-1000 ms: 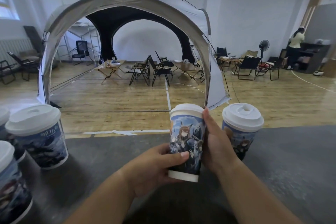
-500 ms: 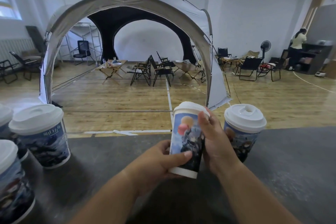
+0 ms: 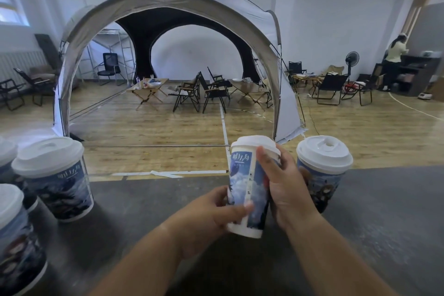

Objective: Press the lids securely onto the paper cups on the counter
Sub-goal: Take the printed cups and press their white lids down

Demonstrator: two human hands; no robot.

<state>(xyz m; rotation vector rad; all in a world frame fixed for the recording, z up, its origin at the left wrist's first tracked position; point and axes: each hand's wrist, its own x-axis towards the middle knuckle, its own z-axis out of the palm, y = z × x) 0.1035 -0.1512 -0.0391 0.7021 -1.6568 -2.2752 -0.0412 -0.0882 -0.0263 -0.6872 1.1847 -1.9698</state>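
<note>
A printed blue paper cup [image 3: 245, 187] with a white lid [image 3: 252, 143] is held just above the dark counter [image 3: 384, 223], tilted a little. My left hand [image 3: 211, 218] grips its lower part with the thumb across the front. My right hand [image 3: 286, 190] wraps its right side, the thumb reaching up to the lid's rim. Right behind it stands a second lidded cup [image 3: 322, 170]. At the left stand more lidded cups: one [image 3: 55, 175] further back, one [image 3: 14, 240] at the near edge, and one [image 3: 7, 163] partly cut off.
Past the counter's far edge lies a wooden floor with a large arched tent [image 3: 168, 7], folding chairs and low tables. A person [image 3: 394, 65] stands at a dark cabinet at the far right. The counter's right half is bare dark surface.
The held cup has been turned in my hands, so a different part of its print faces me. It tilts slightly more, and my right thumb has slid along the lid's rim.
</note>
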